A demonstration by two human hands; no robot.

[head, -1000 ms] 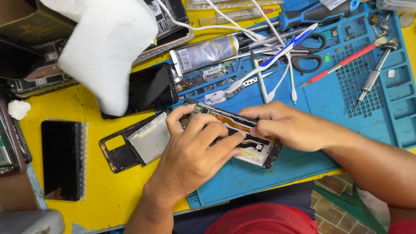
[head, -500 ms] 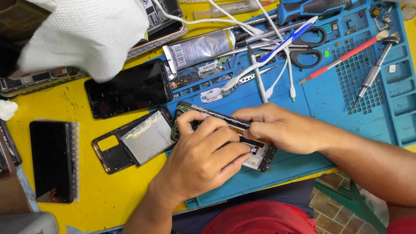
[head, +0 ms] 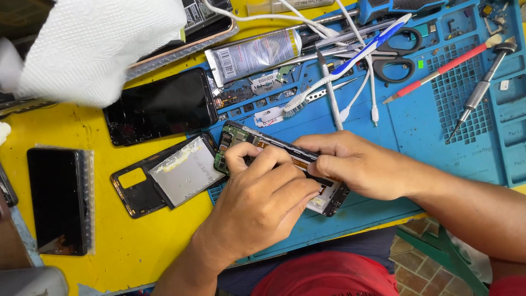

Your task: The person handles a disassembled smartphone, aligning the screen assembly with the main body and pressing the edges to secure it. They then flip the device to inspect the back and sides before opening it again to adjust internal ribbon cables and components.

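Little has shifted across the last second apart from the viewpoint: the opened phone lies on the same spot at the near-left part of the blue work mat, and both hands sit on it as they did before, while the whole bench slides slightly in the picture as the head moves. That suggests fine, steady work on the phone's insides rather than any change of step. The left hand is curled over the phone's middle, thumb and forefinger pinched together over the exposed board near its upper end; whether anything small sits between those fingertips cannot be told. The right hand is closed on the phone's far long edge, pressing it down and steadying it against the mat. Just left of the phone, on the yellow table, lies a detached back cover with a silvery sheet on it, and above that a dark cracked screen. Farther left rests another black phone in clear wrap. Beyond the hands are a glue tube, scissors, a red-handled tool and a screwdriver. White tissue covers the upper left.
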